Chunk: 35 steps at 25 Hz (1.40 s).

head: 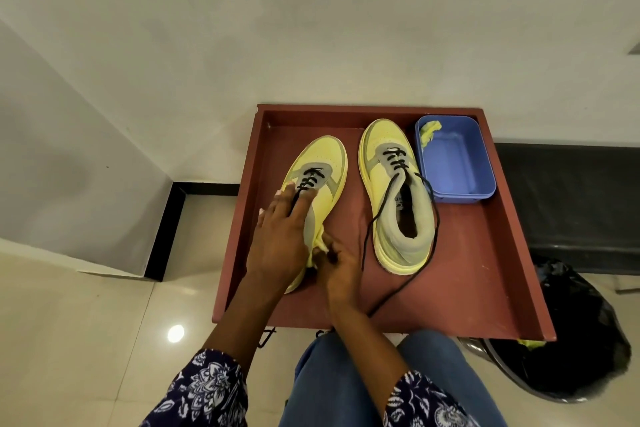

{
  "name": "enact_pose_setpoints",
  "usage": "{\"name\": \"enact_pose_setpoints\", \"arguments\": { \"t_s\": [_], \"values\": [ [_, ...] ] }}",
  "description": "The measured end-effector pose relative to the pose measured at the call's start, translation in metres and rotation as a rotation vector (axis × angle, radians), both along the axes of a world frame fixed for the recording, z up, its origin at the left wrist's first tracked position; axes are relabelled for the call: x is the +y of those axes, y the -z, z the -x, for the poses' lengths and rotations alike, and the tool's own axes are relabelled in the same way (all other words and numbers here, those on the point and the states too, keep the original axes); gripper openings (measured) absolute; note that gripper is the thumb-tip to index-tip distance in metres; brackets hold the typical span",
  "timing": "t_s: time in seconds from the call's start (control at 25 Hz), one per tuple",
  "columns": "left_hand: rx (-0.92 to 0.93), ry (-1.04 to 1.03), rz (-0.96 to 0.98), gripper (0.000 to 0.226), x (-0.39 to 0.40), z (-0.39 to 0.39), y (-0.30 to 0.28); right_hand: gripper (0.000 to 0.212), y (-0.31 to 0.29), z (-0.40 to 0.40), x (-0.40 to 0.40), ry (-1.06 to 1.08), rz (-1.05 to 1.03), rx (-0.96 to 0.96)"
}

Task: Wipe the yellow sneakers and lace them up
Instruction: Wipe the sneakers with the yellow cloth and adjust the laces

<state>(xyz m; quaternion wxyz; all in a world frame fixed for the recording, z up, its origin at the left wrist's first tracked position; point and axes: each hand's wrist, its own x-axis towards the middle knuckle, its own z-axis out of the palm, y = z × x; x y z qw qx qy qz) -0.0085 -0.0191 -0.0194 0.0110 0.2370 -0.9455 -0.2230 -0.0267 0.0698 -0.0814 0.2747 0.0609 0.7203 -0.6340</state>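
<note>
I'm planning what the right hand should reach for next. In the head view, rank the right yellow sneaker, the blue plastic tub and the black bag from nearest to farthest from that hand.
From the right hand:
1. Right yellow sneaker, just to its right on the red-brown wooden tray.
2. Blue plastic tub, in the tray's far right corner.
3. Black bag, on the floor past the tray's right edge.

On a red-brown tray (pixel 491 274) stood two yellow sneakers; the left hand (pixel 280 239) pressed flat on the left sneaker (pixel 323 163), while the right hand (pixel 341 267) pinched a yellow cloth (pixel 317 250) against its heel. The right sneaker (pixel 391 191), black laces (pixel 367 229) trailing loose, sat just beside a blue tub (pixel 481 163)
</note>
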Motion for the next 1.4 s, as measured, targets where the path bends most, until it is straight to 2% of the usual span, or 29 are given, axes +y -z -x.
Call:
{"name": "enact_pose_setpoints", "arguments": {
  "t_s": [0.08, 0.24, 0.48, 0.76, 0.92, 1.12, 1.28, 1.4],
  "values": [
    [-0.018, 0.039, 0.041, 0.068, -0.002, 0.001, -0.001, 0.035, 0.000, 0.003, -0.002, 0.014, -0.023, 0.015],
    [0.031, 0.062, 0.041, 0.050, -0.010, 0.000, 0.000, 0.037, -0.007, 0.033, -0.015, 0.033, -0.086, 0.038],
    [0.156, 0.144, 0.059, 0.039, -0.026, 0.003, 0.008, 0.040, -0.012, 0.079, -0.034, 0.119, -0.114, 0.082],
    [0.171, 0.187, 0.128, 0.040, -0.029, 0.001, 0.014, 0.036, -0.022, 0.028, -0.016, 0.074, -0.090, 0.113],
    [0.176, 0.220, 0.136, 0.041, -0.030, -0.002, 0.016, 0.040, -0.011, -0.003, -0.008, 0.035, -0.083, 0.332],
    [0.203, 0.213, 0.129, 0.043, -0.031, -0.003, 0.018, 0.033, -0.018, 0.033, -0.017, -0.018, -0.152, 0.373],
    [0.213, 0.214, 0.116, 0.047, -0.034, -0.003, 0.021, 0.037, -0.009, 0.080, -0.033, -0.047, -0.293, 0.424],
    [0.207, 0.212, 0.117, 0.047, -0.035, -0.003, 0.024, 0.036, -0.010, 0.084, -0.035, -0.017, -0.315, 0.424]
  ]
}}
